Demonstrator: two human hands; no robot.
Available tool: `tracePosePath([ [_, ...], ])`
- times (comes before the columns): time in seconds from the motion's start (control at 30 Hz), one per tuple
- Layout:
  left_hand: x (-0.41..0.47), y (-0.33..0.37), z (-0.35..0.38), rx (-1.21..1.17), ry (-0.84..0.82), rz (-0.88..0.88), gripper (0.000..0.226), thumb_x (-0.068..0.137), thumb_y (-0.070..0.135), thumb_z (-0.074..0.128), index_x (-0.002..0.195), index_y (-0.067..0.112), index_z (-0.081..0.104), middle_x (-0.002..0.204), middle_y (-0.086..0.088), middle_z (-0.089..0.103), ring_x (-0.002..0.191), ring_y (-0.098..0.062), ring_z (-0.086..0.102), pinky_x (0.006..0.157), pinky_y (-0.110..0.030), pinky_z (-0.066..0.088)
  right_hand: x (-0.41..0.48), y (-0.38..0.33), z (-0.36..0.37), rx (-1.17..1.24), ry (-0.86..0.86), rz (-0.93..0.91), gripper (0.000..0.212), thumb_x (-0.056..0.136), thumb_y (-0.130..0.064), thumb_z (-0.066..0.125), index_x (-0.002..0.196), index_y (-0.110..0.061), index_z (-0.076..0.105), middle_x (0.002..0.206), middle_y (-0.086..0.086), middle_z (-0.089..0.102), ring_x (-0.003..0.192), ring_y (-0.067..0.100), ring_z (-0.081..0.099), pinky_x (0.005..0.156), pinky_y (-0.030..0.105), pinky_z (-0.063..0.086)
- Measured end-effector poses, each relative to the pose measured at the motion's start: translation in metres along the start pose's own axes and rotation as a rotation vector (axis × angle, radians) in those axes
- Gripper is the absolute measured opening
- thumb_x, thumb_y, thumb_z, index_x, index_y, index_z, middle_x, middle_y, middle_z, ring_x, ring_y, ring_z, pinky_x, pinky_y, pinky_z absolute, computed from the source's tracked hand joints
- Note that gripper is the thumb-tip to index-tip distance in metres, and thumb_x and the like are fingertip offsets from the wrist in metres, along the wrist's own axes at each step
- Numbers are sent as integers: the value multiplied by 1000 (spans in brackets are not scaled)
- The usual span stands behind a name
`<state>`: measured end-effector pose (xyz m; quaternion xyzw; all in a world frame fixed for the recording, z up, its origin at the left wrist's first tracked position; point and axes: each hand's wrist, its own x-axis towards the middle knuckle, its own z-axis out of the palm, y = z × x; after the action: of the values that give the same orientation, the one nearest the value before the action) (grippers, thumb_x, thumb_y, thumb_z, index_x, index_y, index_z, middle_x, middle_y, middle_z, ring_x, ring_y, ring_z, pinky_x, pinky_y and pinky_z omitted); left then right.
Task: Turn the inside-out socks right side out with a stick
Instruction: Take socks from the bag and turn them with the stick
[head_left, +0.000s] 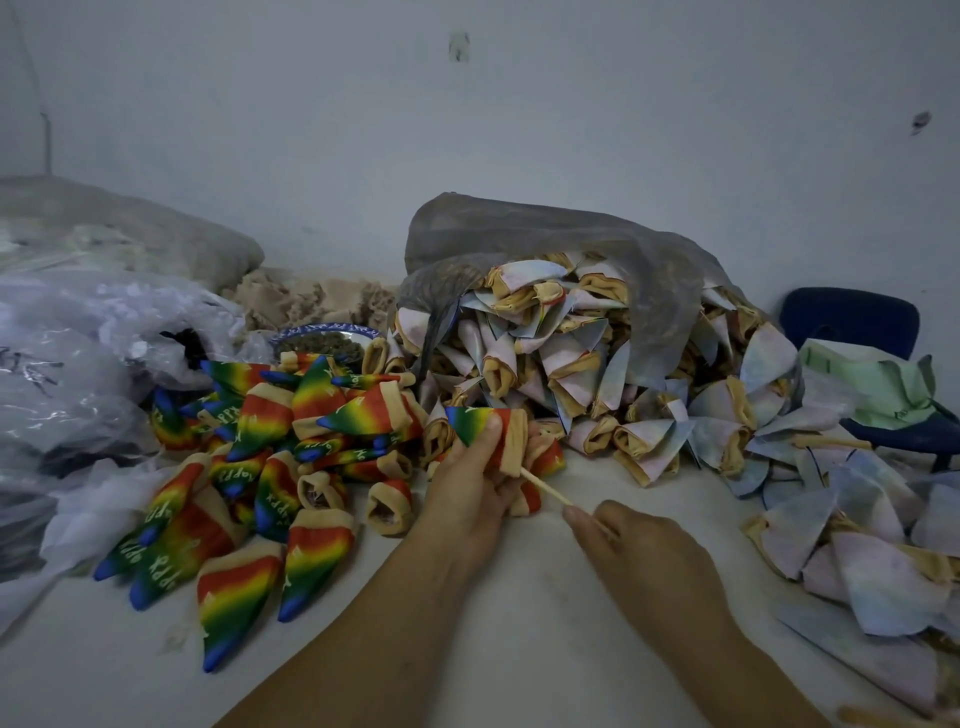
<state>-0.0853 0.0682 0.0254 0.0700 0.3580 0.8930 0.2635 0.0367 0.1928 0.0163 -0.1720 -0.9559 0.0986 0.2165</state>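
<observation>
Rainbow sock (488, 431) gripped by left hand (470, 483), right hand (639, 540) pinching stick (545, 487)

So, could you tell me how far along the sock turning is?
Done: the rainbow pile. In hand: the left hand grips one rainbow sock, and the right hand pinches the stick at its cuff. Left: many pale inside-out socks spilling from the grey bag.

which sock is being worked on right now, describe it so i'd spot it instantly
Find the grey mesh bag spilling pale socks at the centre. Just below its left edge, the left hand grips a tan-cuffed rainbow sock. It is the only rainbow sock held in a hand, with a thin stick running from its cuff to the right hand.
</observation>
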Motion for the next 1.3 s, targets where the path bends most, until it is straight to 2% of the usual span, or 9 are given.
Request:
tracePosePath([
  [0.17, 5, 8, -4, -149, 36, 9, 41, 79, 24, 68, 116, 5, 68, 88, -4, 73, 76, -12, 68, 67, -22, 53, 8, 39, -13, 64, -24, 208, 46, 92, -52, 45, 61, -19, 38, 50, -1, 41, 48, 12, 45, 48, 28, 32],
  [0.27, 2, 3, 0, -62, -9, -17, 34, 83, 22, 66, 113, 6, 68, 93, -5, 75, 76, -11, 71, 58, -19, 53, 10, 39, -15, 418, 90, 350, 47, 93, -48, 48, 57, -19, 38, 48, -5, 36, 42, 9, 35, 49, 27, 28],
  [0.37, -5, -10, 7, 219, -76, -66, 42, 77, 31, 71, 114, 11, 68, 105, -5, 76, 97, -16, 70, 77, -24, 53, 9, 18, -18, 757, 127, 385, 49, 85, -64, 45, 64, -22, 57, 52, -10, 50, 45, -1, 46, 53, 26, 32],
  [0.47, -12, -28, 13, 417, -165, -55, 47, 73, 38, 74, 114, 15, 70, 107, -2, 75, 103, -15, 70, 89, -27, 51, 8, -2, -18, 873, 91, 289, 41, 77, -69, 43, 82, -34, 63, 75, -29, 62, 68, -14, 55, 57, 16, 40],
  [0.63, -16, -39, 18, 456, -213, -69, 46, 77, 31, 74, 120, 16, 66, 114, -7, 73, 113, -24, 66, 103, -40, 49, 8, -1, -15, 915, 73, 256, 13, 93, -39, 54, 84, -30, 59, 72, -28, 62, 68, -13, 57, 52, 0, 37],
  [0.87, -14, -35, 16, 439, -179, -39, 26, 97, 33, 57, 116, 20, 68, 109, 0, 74, 111, -18, 65, 100, -33, 49, 9, -6, -12, 1079, 75, 255, 19, 96, -44, 45, 84, -40, 59, 72, -19, 61, 61, -8, 52, 64, 21, 38],
  [1.03, -16, -34, 18, 339, -214, -27, 18, 93, 31, 58, 95, 16, 68, 73, 5, 65, 65, -7, 58, 62, -17, 48, 9, -6, -11, 1205, 130, 304, 20, 97, -41, 45, 85, -38, 60, 55, -21, 52, 48, -4, 46, 57, 20, 34],
  [1.13, -17, -35, 18, 371, -242, -14, 21, 94, 29, 59, 80, 19, 70, 65, 1, 57, 59, -9, 51, 57, -18, 46, 9, -5, -10, 1255, 121, 340, 18, 97, -42, 45, 90, -35, 60, 51, -19, 47, 43, -2, 41, 45, 14, 33],
  [1.3, -20, -38, 17, 466, -260, -36, 25, 83, 30, 72, 102, 14, 69, 73, 1, 66, 65, -10, 60, 61, -20, 50, 8, -4, -13, 1219, 88, 328, 23, 91, -53, 48, 92, -36, 63, 61, -10, 62, 45, -3, 51, 40, 9, 36],
])
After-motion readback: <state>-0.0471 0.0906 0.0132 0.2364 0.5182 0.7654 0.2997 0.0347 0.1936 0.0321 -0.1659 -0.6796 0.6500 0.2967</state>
